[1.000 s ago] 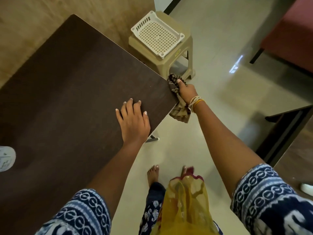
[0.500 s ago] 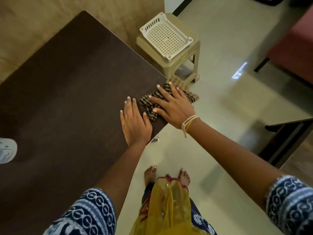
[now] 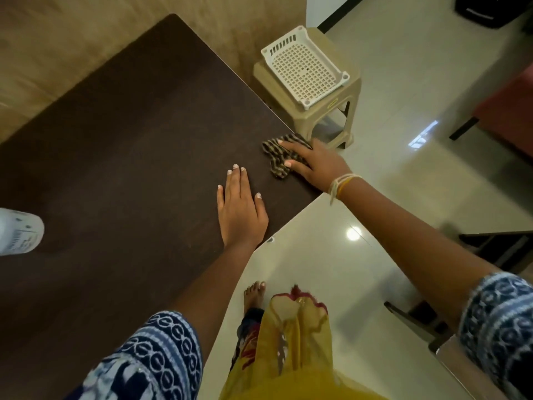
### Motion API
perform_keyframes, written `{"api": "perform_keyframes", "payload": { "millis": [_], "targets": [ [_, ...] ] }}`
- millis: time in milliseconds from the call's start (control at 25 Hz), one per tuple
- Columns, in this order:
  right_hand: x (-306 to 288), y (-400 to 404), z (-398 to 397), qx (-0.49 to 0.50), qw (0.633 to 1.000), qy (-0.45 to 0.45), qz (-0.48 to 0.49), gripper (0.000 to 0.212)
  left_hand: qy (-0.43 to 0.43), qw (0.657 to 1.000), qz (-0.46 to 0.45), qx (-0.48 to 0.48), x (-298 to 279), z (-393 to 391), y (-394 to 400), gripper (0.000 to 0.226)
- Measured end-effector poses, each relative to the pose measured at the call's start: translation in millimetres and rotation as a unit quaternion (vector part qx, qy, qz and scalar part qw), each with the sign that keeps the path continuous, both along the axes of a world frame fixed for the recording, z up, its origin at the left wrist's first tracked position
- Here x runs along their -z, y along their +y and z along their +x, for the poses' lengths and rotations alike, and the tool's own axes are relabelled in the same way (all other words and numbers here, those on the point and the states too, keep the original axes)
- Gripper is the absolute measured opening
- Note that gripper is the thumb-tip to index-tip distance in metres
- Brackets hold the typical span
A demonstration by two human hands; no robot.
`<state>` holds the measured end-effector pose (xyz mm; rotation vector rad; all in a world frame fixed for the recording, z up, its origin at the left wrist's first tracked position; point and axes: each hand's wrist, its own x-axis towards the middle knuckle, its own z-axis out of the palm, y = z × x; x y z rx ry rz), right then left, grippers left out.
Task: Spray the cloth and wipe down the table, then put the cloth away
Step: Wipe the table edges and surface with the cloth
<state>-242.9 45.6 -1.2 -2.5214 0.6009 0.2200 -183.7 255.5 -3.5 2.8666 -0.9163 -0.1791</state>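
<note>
The right hand point(image 3: 315, 164) is lying flat with fingers spread on a crumpled, brown-and-tan striped cloth point(image 3: 277, 157), pressing it down onto the tabletop rather than closing around it; the cloth is sitting at the corner of the dark brown, wood-grain rectangular table point(image 3: 129, 157) nearest the stool, with part of it poking out past the fingertips. The left hand point(image 3: 239, 206) is resting palm-down and open on the bare tabletop just beside the cloth, gripping nothing. At the far left edge of the view, a white plastic spray bottle point(image 3: 18, 230) is standing on the table, well apart from both hands and only partly showing. Beyond the table corner, a white perforated plastic basket point(image 3: 305, 67) is sitting on top of a beige plastic stool point(image 3: 328, 111), and nothing is showing inside the basket. The stool is standing just beside the table's right edge, near the cloth. Most of the tabletop between the hands and the bottle is lying bare. Along the near edge of the table, glossy pale tiled floor point(image 3: 389, 174) is stretching open, with the person's bare foot point(image 3: 253, 294) standing on it close to the table.
</note>
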Motion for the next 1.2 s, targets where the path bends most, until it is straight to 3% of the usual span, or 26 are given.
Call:
{"api": "perform_keyframes", "payload": {
  "millis": [200,400,640,800,1040,1200],
  "targets": [
    [2.3,21.0,-61.5,0.01,1.0,-0.019,0.015,0.054,0.0,1.0,0.001,-0.001,-2.1,-1.0,-1.7,0.059],
    [-2.0,4.4,16.5,0.026,0.999,0.019,-0.036,0.061,-0.002,1.0,0.019,-0.008,-2.3,-5.0,-4.3,0.061],
    [-4.3,-10.6,112.3,0.016,0.999,0.035,-0.002,0.065,0.0,0.999,0.03,-0.017,-4.7,-3.1,-4.7,0.06],
    [-1.3,-5.5,74.1,-0.004,1.0,0.006,-0.012,0.066,0.017,1.0,0.006,-0.008,-11.6,12.1,-22.0,0.055],
    [-6.8,8.2,-26.0,-0.016,0.999,0.03,0.008,0.067,0.006,1.0,-0.004,-0.007,-15.8,104.7,-75.0,0.052],
    [-6.7,-2.5,18.4,-0.002,0.999,0.03,0.014,0.064,-0.017,1.0,-0.005,-0.021,-6.7,118.7,-80.1,0.054]
  ]
}}
